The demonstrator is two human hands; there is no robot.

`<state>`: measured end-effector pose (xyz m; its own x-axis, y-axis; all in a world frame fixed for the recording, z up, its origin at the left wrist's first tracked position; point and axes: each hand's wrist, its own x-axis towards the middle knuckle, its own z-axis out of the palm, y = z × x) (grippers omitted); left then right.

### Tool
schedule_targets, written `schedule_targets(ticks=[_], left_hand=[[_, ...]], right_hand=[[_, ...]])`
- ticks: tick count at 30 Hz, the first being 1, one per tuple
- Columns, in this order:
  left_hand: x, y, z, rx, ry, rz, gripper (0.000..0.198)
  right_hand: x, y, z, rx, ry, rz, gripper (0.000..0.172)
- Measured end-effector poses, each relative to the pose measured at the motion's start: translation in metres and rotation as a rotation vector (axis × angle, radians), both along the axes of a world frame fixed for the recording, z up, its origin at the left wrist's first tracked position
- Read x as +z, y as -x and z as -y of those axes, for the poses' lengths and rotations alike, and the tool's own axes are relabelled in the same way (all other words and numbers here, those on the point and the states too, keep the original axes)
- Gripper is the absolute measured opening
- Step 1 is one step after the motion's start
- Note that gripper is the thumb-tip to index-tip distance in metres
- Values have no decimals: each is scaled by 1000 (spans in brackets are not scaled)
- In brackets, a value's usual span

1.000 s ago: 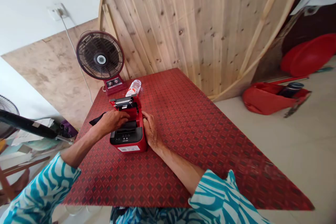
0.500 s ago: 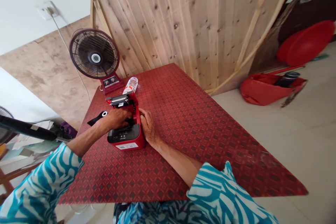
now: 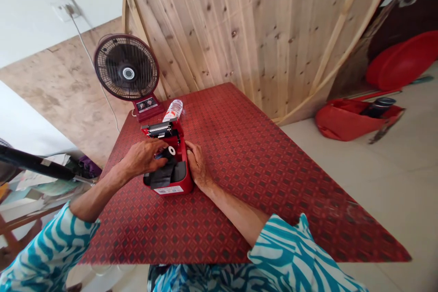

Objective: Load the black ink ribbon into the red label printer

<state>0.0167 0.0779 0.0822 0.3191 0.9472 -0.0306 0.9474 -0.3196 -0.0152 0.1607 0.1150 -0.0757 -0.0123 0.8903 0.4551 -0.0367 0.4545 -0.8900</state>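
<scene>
A red and black label printer [image 3: 185,183] stands on the table with its lid [image 3: 160,128] tipped up at the back. In my left hand [image 3: 143,157] is a roll of black ribbon [image 3: 167,155] with a white core, pinched between thumb and fingers over the open compartment. Its loose black tail hangs forward across the printer's front top. My right hand [image 3: 199,169] grips the printer's right wall, with the fingertips at the rim. How deep the roll sits in the compartment is hard to tell.
Behind the printer lies a clear plastic bottle [image 3: 173,110], near a dark red fan [image 3: 127,70]. A patterned red cloth covers the table [image 3: 273,191]. Wooden boards [image 3: 246,32] lean beyond it. On the floor at right are a red bag [image 3: 337,121] and a red basin [image 3: 404,61].
The black ribbon roll, earlier on the table left of the printer, is now in my left hand over the compartment. My left hand has come up out of the printer; my right hand stays.
</scene>
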Motion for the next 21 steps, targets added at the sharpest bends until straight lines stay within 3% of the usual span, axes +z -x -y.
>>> schedule_targets(ticks=[3,6,8,10,16,18,21], left_hand=[[11,10,17,19,-49,266,27],[18,28,38,141,46,757,34],[16,46,51,260,96,1018,47],[8,66,64,366,88,1121,58],[-31,108,84,557,17,1087,59],[-44,112,79,556,-18,954,59],[-65,115,65,453,-65,608,57]], right_hand=[[-1,0,0,2,3,-2,36],[-2,-1,-1,15,12,-4,37],[-3,-2,-1,27,20,-6,37],[-4,-3,-1,43,36,-7,37],[-7,-7,-1,44,79,-9,37],[-8,-8,-2,47,85,0,38],[-10,-9,-3,47,94,11,38]])
